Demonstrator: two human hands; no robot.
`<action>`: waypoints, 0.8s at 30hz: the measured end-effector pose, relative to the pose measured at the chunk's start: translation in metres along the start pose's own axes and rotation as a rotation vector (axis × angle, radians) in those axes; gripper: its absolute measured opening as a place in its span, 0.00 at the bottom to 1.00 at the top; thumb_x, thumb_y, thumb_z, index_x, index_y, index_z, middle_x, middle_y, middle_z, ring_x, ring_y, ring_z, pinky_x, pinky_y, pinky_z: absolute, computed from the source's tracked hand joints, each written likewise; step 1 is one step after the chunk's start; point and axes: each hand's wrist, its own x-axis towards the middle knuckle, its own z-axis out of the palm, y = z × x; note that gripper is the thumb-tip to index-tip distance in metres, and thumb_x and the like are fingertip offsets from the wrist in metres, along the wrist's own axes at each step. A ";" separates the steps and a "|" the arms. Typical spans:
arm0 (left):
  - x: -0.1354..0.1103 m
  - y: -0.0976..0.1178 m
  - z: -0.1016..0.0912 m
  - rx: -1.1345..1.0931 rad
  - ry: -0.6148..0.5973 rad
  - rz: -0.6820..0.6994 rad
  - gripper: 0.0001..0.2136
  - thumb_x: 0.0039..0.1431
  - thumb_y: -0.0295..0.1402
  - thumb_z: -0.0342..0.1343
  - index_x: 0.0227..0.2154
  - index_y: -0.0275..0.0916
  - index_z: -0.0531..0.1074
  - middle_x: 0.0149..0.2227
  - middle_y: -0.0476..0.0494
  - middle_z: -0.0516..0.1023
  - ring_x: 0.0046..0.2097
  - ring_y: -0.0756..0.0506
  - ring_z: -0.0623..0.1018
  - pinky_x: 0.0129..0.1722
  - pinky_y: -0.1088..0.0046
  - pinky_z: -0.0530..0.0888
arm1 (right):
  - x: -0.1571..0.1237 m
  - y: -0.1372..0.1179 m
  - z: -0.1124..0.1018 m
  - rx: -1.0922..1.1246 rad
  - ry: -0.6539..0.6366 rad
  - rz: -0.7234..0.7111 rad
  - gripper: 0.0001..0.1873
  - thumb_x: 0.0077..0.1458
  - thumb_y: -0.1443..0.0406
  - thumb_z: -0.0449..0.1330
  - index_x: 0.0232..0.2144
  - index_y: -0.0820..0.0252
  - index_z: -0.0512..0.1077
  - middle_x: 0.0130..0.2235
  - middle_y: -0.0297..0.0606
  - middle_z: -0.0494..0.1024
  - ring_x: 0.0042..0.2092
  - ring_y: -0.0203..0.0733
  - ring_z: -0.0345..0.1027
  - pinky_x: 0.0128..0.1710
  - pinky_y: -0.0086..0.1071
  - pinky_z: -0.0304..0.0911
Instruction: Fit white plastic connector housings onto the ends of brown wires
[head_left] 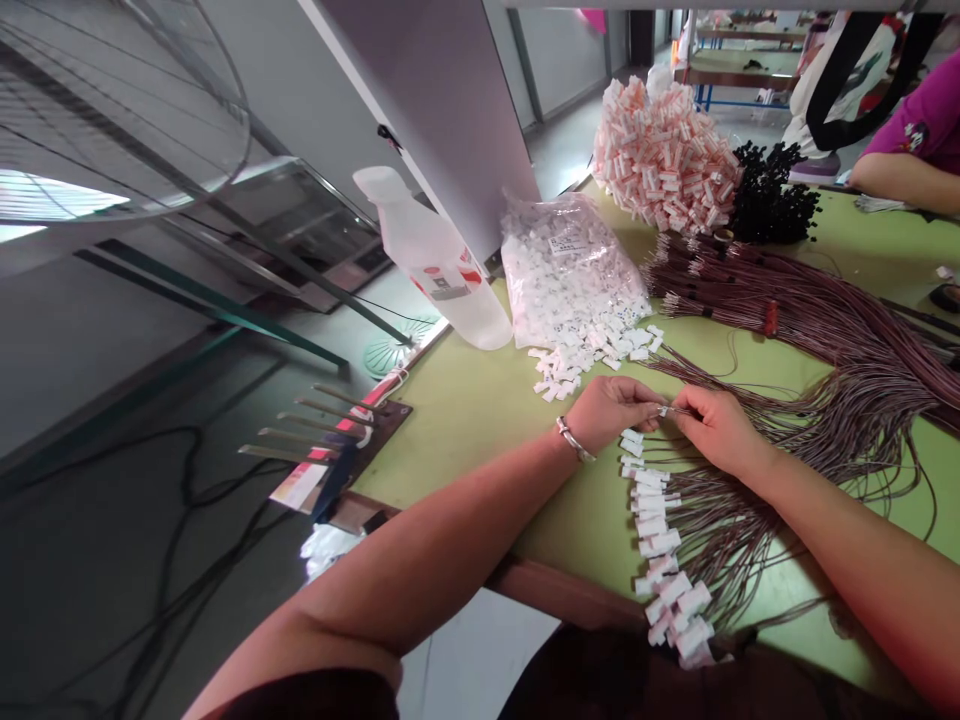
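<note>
My left hand (609, 412), with a bracelet at the wrist, pinches a small white connector (664, 411). Facing it, my right hand (716, 428) is closed on a thin brown wire that meets the connector; the exact joint is too small to make out. Just below my hands, a row of wires ending in white connectors (651, 505) runs down toward the table's front edge. Loose white connectors (559, 372) lie beyond my left hand, spilling from a clear plastic bag (574, 265). A large bundle of brown wires (862, 370) stretches to the right.
A white bottle (450, 265) stands beside the bag on the green table (457, 420). Behind are a heap of pinkish-white parts (664, 155) and a pile of black parts (776, 190). Metal prongs (300, 440) stick out at the left edge. Another person's arm (904, 180) rests at the far right.
</note>
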 end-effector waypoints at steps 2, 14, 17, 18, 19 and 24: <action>0.000 0.001 -0.001 0.011 0.004 0.007 0.05 0.43 0.27 0.64 0.25 0.31 0.76 0.18 0.48 0.75 0.20 0.54 0.73 0.24 0.79 0.73 | 0.001 0.000 -0.001 0.045 -0.001 0.038 0.10 0.51 0.61 0.56 0.22 0.60 0.68 0.20 0.30 0.67 0.24 0.32 0.56 0.25 0.26 0.52; 0.000 0.001 0.000 0.056 0.017 0.002 0.05 0.42 0.27 0.64 0.24 0.31 0.76 0.17 0.49 0.74 0.20 0.54 0.73 0.24 0.79 0.72 | 0.002 0.000 0.001 -0.012 -0.012 0.016 0.09 0.51 0.65 0.53 0.22 0.62 0.70 0.18 0.28 0.63 0.23 0.31 0.53 0.24 0.25 0.49; -0.001 0.002 0.003 0.075 0.027 0.006 0.06 0.42 0.28 0.64 0.25 0.31 0.76 0.17 0.49 0.74 0.20 0.54 0.73 0.25 0.79 0.72 | 0.001 0.000 0.001 -0.030 -0.010 -0.010 0.09 0.50 0.66 0.54 0.21 0.62 0.69 0.18 0.28 0.63 0.22 0.30 0.53 0.24 0.25 0.48; -0.001 0.002 0.002 0.086 0.028 0.006 0.06 0.42 0.28 0.64 0.24 0.31 0.76 0.17 0.49 0.74 0.20 0.54 0.72 0.24 0.79 0.72 | 0.001 0.000 0.000 -0.028 -0.015 -0.009 0.09 0.50 0.66 0.54 0.21 0.62 0.69 0.18 0.28 0.63 0.22 0.30 0.53 0.24 0.25 0.48; -0.001 0.003 0.000 0.099 0.021 0.007 0.05 0.43 0.28 0.64 0.24 0.31 0.76 0.17 0.49 0.74 0.20 0.54 0.72 0.24 0.79 0.72 | 0.001 0.000 -0.001 -0.019 -0.027 -0.002 0.10 0.50 0.65 0.54 0.21 0.62 0.69 0.18 0.28 0.63 0.22 0.30 0.53 0.24 0.25 0.48; -0.004 0.011 -0.017 0.335 -0.118 -0.006 0.04 0.44 0.29 0.61 0.25 0.34 0.77 0.19 0.48 0.75 0.21 0.53 0.72 0.23 0.79 0.70 | 0.003 0.003 -0.006 0.194 -0.056 0.080 0.12 0.50 0.60 0.55 0.19 0.61 0.68 0.18 0.28 0.64 0.22 0.31 0.54 0.24 0.26 0.51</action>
